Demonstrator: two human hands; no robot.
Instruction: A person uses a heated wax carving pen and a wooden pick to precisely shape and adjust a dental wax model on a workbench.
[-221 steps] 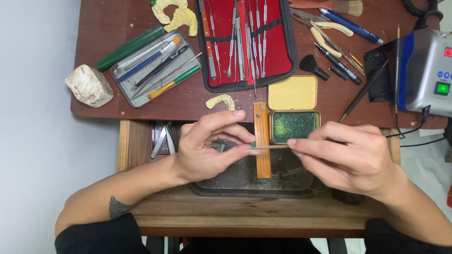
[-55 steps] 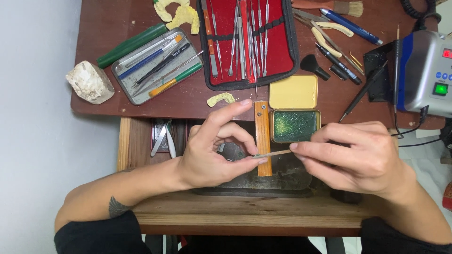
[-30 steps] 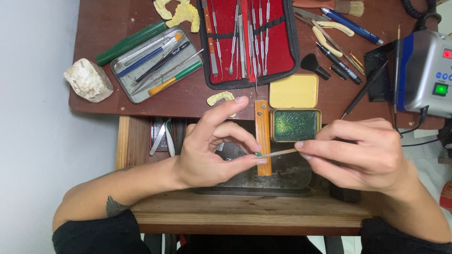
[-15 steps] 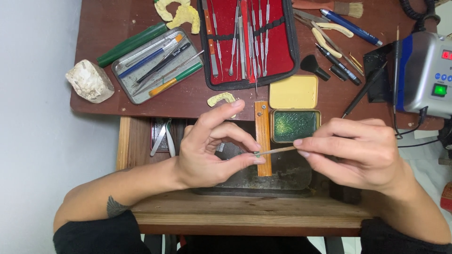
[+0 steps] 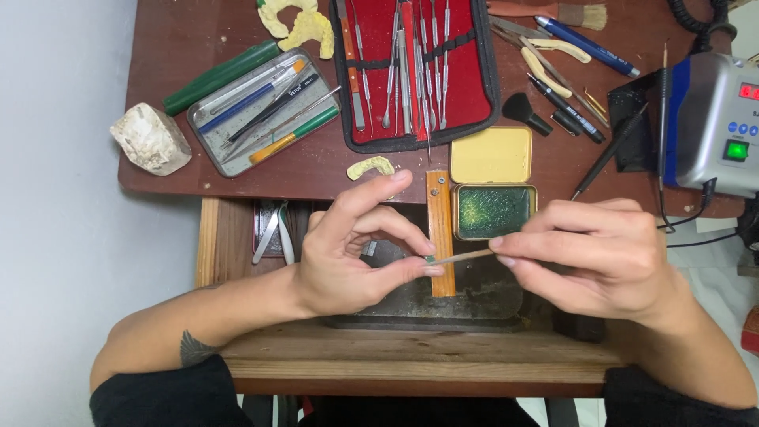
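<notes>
Crosswise, thin tool (image 5: 462,256) points left (toward green piece (image 5: 429,258)).

A dark red-brown desk (image 5: 237,170) lies beyond both hands, with a lighter wooden bench (image 5: 411,356) under the wrists. Beyond the left hand (image 5: 356,253) lie a white stone lump (image 5: 150,138), a green handle (image 5: 221,75), a grey tin tray (image 5: 212,130) of pens, and a small yellow cast (image 5: 371,166). Straight ahead is an open red tool case (image 5: 466,87). Between the hands an orange wooden peg (image 5: 439,213) juts from the desk edge. Just beyond the right hand (image 5: 601,261) sits an open tin (image 5: 494,212) of green wax, with loose pens (image 5: 565,99) and a grey machine (image 5: 711,126) farther out to its right.
</notes>
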